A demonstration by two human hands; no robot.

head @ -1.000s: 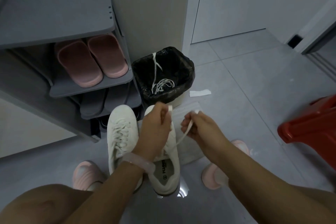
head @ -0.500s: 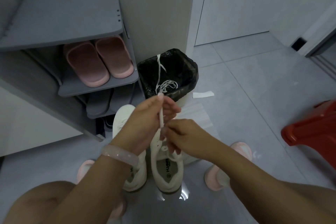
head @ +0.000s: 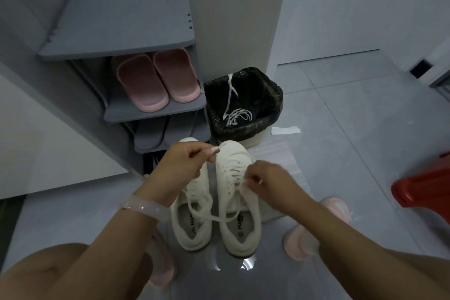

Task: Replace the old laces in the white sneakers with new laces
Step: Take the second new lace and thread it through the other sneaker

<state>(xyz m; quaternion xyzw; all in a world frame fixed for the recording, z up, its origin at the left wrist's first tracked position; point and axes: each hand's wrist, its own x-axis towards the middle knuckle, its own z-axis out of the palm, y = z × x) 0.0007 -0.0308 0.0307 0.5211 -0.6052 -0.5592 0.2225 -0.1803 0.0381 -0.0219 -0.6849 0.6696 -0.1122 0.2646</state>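
On the grey floor tiles, just in front of the black-lined waste bin, two white sneakers stand side by side with toes pointing away from the person. Both look laced through their eyelets. A loose new lace runs from the right-hand sneaker, loops across the openings of both shoes and rises to the left hand, whose grip pinches one end between thumb and fingertip. The right hand is curled over the upper eyelets of the right-hand sneaker, its grip pinching lace there; exactly which strand it has is blurred. Discarded old laces lie inside the bin.

The likely step is evening out or tying the ends. The main risk is a lopsided pull: if the left hand draws harder than the right holds, one end could grow long while the other slips back through its eyelet. The slack loop lying over the left-hand sneaker could also snag on its collar or tongue and drag that shoe. A light sneaker may tip or slide on smooth tile.
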